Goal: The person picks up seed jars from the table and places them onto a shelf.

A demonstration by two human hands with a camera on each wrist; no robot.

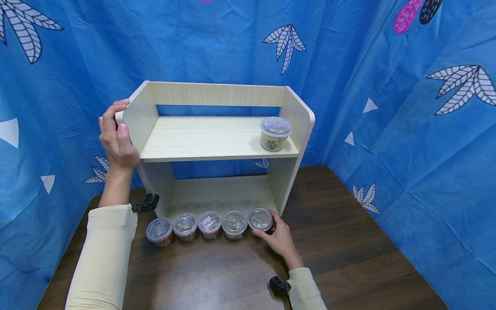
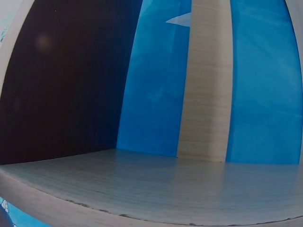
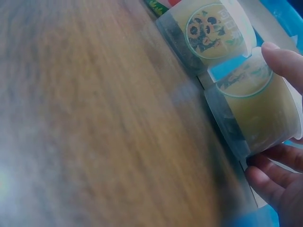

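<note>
A pale wooden two-tier shelf (image 1: 217,158) stands on a dark table, and its upper board (image 2: 156,189) fills the lower part of the left wrist view. My left hand (image 1: 118,140) grips the front edge of its left side panel, fingers and thumb bent about the rounded corner. My right hand (image 1: 282,239) holds the rightmost lidded plastic tub (image 1: 260,219) of a row at the shelf's foot. In the right wrist view, thumb and fingers lie on opposite sides of this tub (image 3: 260,109), which has yellowish contents. A neighbouring tub (image 3: 208,33) with a flower print sits beside it.
Several more lidded tubs line up leftward, the end one (image 1: 159,231) with reddish contents. Another lidded tub (image 1: 275,133) sits on the upper board at right. Blue patterned cloth (image 1: 407,150) hangs behind and beside the dark wooden table (image 1: 348,258).
</note>
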